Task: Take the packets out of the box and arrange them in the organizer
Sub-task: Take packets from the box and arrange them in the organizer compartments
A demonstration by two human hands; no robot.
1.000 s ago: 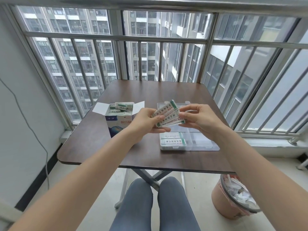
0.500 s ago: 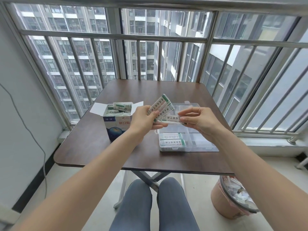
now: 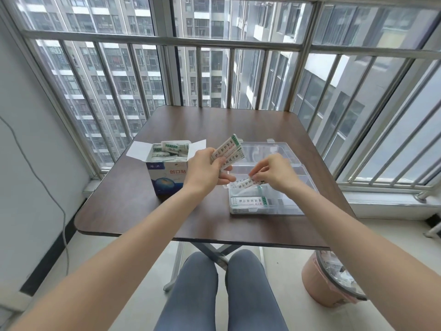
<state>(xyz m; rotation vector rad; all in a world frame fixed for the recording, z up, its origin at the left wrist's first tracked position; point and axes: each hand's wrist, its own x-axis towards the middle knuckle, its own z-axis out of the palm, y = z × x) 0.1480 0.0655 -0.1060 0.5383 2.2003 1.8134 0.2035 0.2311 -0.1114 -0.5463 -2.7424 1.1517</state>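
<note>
— Fingers point(image 3: 256, 175) of my right hand point(image 3: 274, 174) are pinching one packet point(image 3: 245, 183) by its end, just above the near-left part of the organizer point(image 3: 281, 149). My left hand point(image 3: 206, 169) is clamped on a small fan of spare packets point(image 3: 229, 149), tilted up between the box point(image 3: 167, 177) and the organizer.

— So how much is done?

— Little, I'd say. One packet already placed point(image 3: 248, 201) lies flat in the near-left compartment, along the organizer's front wall; there may be more under it, I cannot tell. The other compartments look bare through the clear plastic.

— And what's left?

— Most of it. The box stands open toward the left side of the counter point(image 3: 238, 120), flaps out, with loose packets point(image 3: 170, 149) heaped up to its rim. Add the ones in my left hand and the one I'm lowering.

— Where does the organizer sit?

— Right of the box, near the counter's front edge, lid thrown back toward the window bars point(image 3: 214, 41). My knees point(image 3: 222, 283) are under the front edge, and a pink bin point(image 3: 317, 283) stands on the floor by the front-right corner.
</note>
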